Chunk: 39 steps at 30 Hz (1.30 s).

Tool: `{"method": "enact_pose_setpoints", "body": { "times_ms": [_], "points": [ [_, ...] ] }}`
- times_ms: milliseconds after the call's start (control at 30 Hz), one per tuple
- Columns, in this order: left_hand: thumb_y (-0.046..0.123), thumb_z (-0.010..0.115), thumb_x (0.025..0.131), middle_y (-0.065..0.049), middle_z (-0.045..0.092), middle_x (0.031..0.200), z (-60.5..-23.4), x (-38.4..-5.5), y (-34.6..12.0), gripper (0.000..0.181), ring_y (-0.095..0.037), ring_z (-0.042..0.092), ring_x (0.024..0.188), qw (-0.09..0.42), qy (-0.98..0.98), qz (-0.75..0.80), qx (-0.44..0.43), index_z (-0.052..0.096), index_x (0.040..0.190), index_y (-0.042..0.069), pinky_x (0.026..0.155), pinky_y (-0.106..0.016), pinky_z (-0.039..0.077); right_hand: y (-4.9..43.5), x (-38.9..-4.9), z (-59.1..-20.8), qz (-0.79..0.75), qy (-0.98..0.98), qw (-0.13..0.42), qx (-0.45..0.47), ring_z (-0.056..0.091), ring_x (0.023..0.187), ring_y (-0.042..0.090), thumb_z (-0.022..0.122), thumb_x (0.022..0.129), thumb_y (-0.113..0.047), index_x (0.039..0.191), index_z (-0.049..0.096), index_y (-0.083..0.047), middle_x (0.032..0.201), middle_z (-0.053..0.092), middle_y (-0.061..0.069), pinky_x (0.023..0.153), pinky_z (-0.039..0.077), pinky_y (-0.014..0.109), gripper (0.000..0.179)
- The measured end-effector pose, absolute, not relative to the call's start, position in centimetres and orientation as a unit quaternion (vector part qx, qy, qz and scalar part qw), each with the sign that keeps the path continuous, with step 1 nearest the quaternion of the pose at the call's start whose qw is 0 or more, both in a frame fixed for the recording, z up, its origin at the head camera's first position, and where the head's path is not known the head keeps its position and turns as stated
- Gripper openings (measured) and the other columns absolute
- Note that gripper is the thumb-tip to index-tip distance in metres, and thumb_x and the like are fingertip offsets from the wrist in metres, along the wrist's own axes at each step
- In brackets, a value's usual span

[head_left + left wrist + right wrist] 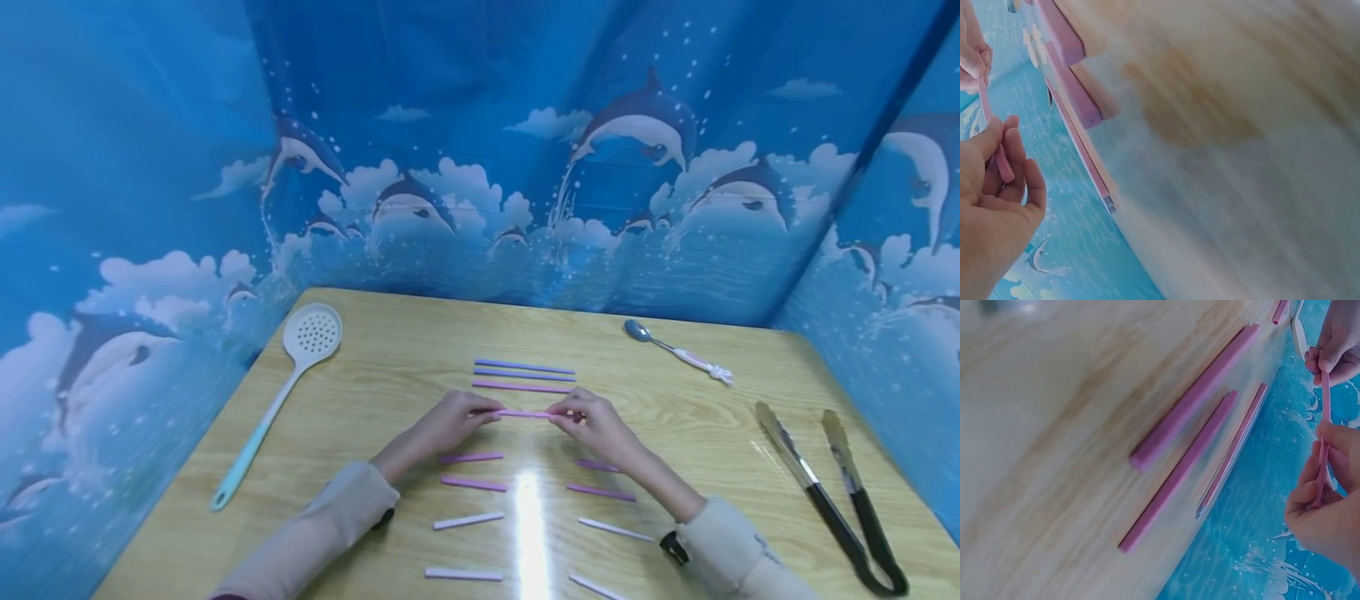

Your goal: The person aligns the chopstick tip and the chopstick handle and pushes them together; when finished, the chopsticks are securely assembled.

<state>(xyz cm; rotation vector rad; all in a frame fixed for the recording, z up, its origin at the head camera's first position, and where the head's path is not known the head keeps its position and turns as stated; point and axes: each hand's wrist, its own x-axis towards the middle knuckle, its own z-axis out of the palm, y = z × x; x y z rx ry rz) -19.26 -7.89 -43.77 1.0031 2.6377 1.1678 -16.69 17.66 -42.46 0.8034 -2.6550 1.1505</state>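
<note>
A thin pink stick [523, 414] is held level above the middle of the table. My left hand [459, 417] pinches its left end and my right hand [596, 423] its right end, thumbs against fingertips. In the right wrist view, the stick's end [1320, 481] shows between the right thumb and fingers. Just beyond the hands lie a longer pink stick [517, 387] and two blue-violet sticks [525, 367], side by side. Shorter magenta sticks [474, 484] and pale lilac sticks [468, 522] lie in two columns nearer me, below the left and right hands.
A white slotted skimmer [312, 332] with a mint handle lies at the left. At the back right is a spoon [639, 331] with a pink-and-white handle. Black-handled tongs [843, 533] lie spread at the right edge. Dolphin-print curtains [480, 242] surround the wooden table [390, 342].
</note>
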Motion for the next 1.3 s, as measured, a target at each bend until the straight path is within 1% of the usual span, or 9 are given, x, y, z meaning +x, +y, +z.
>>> {"method": "enact_pose_setpoints", "body": {
  "times_ms": [233,567,700,833,900,1133,1300],
  "points": [
    [0.013,0.062,0.091,-0.011,0.071,0.103,-43.65,-19.26,-7.68,0.021,-0.019,0.069,0.090,0.036,0.863,0.385,0.326,0.069,0.109,0.003,0.078,-0.021,0.055,17.60,-16.55,-42.46,0.390,-0.881,0.072,0.258,0.047,0.066,0.003,0.069,0.083,-0.001,0.091,0.072,0.000,0.081,0.060,0.000,0.057,0.044,0.017,0.008],
    [0.012,0.063,0.090,-0.011,0.071,0.101,-43.64,-19.38,-7.51,0.020,-0.019,0.070,0.088,0.034,0.855,0.393,0.336,0.070,0.107,0.003,0.075,-0.018,0.054,17.78,-16.33,-42.79,0.405,-0.876,0.070,0.253,0.047,0.066,0.002,0.069,0.083,-0.001,0.091,0.072,0.000,0.080,0.060,0.000,0.056,0.044,0.016,0.008],
    [0.011,0.063,0.090,-0.011,0.071,0.103,-43.54,-19.37,-7.48,0.020,-0.021,0.069,0.092,0.031,0.856,0.387,0.340,0.070,0.107,0.002,0.078,-0.021,0.054,17.69,-16.21,-43.04,0.419,-0.864,0.091,0.263,0.048,0.065,0.002,0.069,0.082,-0.002,0.090,0.072,0.001,0.079,0.059,-0.001,0.055,0.045,0.017,0.008],
    [0.010,0.062,0.090,-0.012,0.071,0.104,-43.44,-19.33,-7.50,0.020,-0.022,0.069,0.092,0.022,0.855,0.380,0.352,0.070,0.107,0.002,0.079,-0.021,0.055,17.63,-16.19,-43.33,0.434,-0.847,0.124,0.281,0.047,0.064,-0.002,0.069,0.083,-0.008,0.087,0.071,0.001,0.077,0.057,-0.006,0.052,0.044,0.017,0.010],
    [0.010,0.062,0.090,-0.013,0.071,0.104,-43.46,-19.34,-7.53,0.020,-0.022,0.069,0.091,0.015,0.854,0.375,0.360,0.069,0.107,0.001,0.078,-0.021,0.054,17.60,-16.20,-43.40,0.438,-0.842,0.131,0.286,0.046,0.064,-0.003,0.069,0.083,-0.009,0.086,0.071,0.001,0.076,0.056,-0.008,0.052,0.044,0.017,0.011],
    [0.008,0.063,0.089,-0.014,0.071,0.102,-43.45,-19.31,-7.73,0.021,-0.023,0.070,0.089,-0.001,0.847,0.376,0.377,0.069,0.107,-0.001,0.077,-0.019,0.054,17.58,-16.28,-43.13,0.426,-0.856,0.106,0.272,0.047,0.066,0.001,0.069,0.082,0.000,0.089,0.071,0.001,0.079,0.060,0.000,0.055,0.046,0.019,0.008],
    [0.006,0.063,0.089,-0.014,0.071,0.101,-43.32,-19.35,-7.83,0.021,-0.022,0.070,0.088,-0.010,0.846,0.372,0.382,0.069,0.107,-0.002,0.076,-0.018,0.054,17.45,-16.26,-42.76,0.426,-0.858,0.099,0.271,0.048,0.067,0.001,0.069,0.083,0.000,0.092,0.071,0.000,0.082,0.061,0.001,0.056,0.046,0.019,0.009]
  ]
}}
